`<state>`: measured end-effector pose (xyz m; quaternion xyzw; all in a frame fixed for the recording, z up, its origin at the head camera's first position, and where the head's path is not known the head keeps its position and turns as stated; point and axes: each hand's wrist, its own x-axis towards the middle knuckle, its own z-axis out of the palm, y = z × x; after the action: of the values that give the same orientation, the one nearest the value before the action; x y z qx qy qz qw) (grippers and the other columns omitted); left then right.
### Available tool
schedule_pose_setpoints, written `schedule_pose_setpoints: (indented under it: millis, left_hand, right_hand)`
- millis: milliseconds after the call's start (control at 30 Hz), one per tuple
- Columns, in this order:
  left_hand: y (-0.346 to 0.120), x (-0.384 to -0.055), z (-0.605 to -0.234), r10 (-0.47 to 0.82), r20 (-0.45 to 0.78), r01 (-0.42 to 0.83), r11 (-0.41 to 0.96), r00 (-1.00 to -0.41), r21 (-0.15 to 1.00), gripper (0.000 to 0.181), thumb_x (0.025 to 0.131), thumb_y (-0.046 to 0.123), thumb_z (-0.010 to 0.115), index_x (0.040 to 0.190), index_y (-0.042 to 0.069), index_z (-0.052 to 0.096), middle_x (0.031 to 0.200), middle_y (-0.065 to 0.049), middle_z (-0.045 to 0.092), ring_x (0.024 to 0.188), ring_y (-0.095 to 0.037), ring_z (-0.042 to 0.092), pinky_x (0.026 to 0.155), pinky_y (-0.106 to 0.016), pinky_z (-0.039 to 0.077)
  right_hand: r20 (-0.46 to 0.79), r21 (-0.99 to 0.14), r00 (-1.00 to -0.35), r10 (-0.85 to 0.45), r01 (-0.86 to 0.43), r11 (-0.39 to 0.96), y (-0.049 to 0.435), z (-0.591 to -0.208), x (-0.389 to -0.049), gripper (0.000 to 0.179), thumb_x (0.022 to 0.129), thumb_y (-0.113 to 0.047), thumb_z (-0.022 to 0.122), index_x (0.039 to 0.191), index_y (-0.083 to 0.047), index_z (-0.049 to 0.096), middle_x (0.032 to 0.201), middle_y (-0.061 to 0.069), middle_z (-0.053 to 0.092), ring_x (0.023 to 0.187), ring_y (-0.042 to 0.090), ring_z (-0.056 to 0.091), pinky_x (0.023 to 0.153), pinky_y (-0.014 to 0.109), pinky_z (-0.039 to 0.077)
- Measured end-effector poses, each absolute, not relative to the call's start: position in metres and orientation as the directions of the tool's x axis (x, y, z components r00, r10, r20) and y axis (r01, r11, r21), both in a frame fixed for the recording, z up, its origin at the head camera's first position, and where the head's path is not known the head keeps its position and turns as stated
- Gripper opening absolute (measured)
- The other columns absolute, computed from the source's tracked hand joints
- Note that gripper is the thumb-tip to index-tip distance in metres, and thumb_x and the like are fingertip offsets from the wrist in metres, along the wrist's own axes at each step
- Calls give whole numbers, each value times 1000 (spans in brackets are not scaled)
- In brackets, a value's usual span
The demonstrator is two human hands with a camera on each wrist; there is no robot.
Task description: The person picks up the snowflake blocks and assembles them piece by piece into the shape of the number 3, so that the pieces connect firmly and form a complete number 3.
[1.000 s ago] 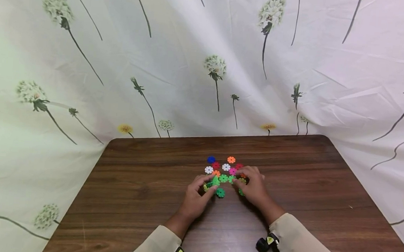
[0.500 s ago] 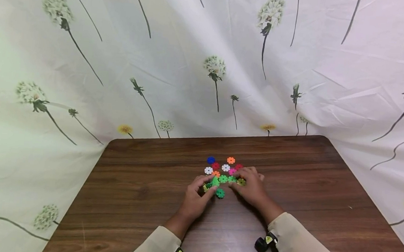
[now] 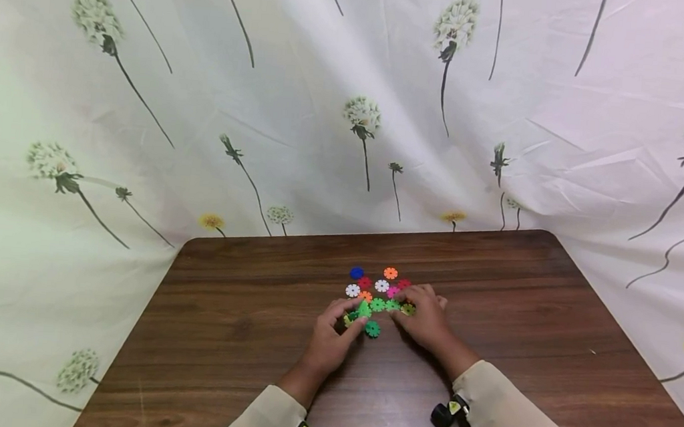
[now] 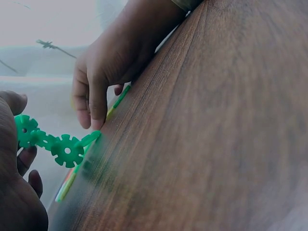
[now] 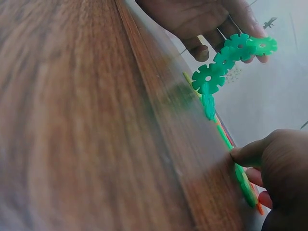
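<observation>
A short chain of green interlocking discs (image 4: 67, 150), notched round their edges, is held between the thumb and fingers of my left hand (image 3: 329, 336). Its discs join at angles, and the lower end hangs close to the tabletop in the right wrist view. Just below the left fingertips a darker green disc (image 3: 372, 328) shows. My right hand (image 3: 428, 322) reaches down to the right, its thumb and curled fingers pinching a green interlocking disc (image 3: 392, 304) that lies flat. Another green disc (image 3: 378, 304) lies between the two hands.
Beyond the hands lie loose discs: blue (image 3: 357, 273), orange (image 3: 390, 273), red (image 3: 364, 283), white (image 3: 352, 290) and pink (image 3: 393, 291). A yellow-green disc (image 3: 408, 309) is beside the right fingers. The brown wooden table (image 3: 235, 339) ends at a flower-print cloth (image 3: 299, 143).
My right thumb has slid slightly left over the green disc, then back a little. The left hand keeps its hold on the chain, almost still.
</observation>
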<state>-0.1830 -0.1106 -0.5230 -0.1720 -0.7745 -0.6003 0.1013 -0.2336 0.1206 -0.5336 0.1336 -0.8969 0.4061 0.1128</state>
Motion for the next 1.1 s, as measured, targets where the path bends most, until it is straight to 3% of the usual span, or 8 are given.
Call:
schedule_pose_setpoints:
  millis: [433, 700, 1100]
  left_hand:
    - [-110, -183, -523, 134, 333, 355, 215, -934, 910, 40, 103, 14, 78, 140, 1, 70, 137, -8, 72, 125, -13, 65, 107, -23, 54]
    - [-110, -184, -524, 135, 335, 359, 227, -932, 905, 41, 103, 15, 78, 140, 0, 70, 139, -8, 72, 129, -16, 65, 112, -28, 53]
    - [-110, -183, -524, 140, 356, 379, 222, -924, 898, 40, 103, 15, 78, 139, -1, 70, 138, -10, 72, 129, -17, 66, 111, -29, 54]
  right_hand:
    - [237, -740, -951, -200, -310, 597, 121, -528, -231, 26, 93, -5, 83, 119, -9, 78, 130, 11, 76, 128, 34, 53, 108, 62, 21]
    - [231, -686, -939, -256, -343, 641, 121, -529, -229, 35, 98, -5, 78, 133, -7, 77, 130, 15, 68, 127, 37, 50, 106, 65, 22]
    - [191, -678, -947, -257, -317, 664, 120, -527, -230, 27, 98, -6, 78, 124, -7, 76, 123, 11, 58, 125, 37, 46, 106, 64, 23]
